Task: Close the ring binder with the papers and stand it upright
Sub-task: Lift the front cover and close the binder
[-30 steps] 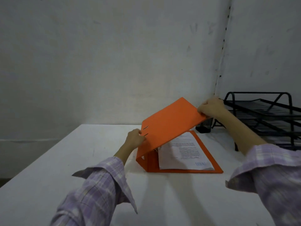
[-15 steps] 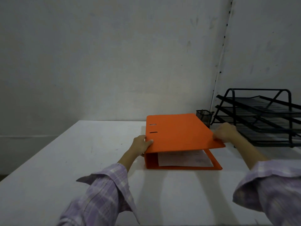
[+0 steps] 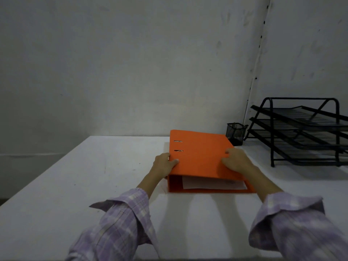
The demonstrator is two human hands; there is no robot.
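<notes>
An orange ring binder (image 3: 199, 153) lies flat on the white table (image 3: 94, 185), its spine to the left and its cover lowered over the white papers (image 3: 212, 184), whose near edge shows in the gap. My left hand (image 3: 163, 163) grips the spine edge, thumb on the cover. My right hand (image 3: 235, 161) rests flat on the cover's right part with fingers spread.
A black mesh pen cup (image 3: 236, 133) stands just behind the binder's far right corner. A black three-tier wire letter tray (image 3: 305, 134) fills the right side. Walls close off the back and right. Bare tabletop stretches to the left and front.
The cover came down from half raised to nearly flat over the papers. My right hand moved from the cover's right edge onto its top. My left hand stayed at the spine.
</notes>
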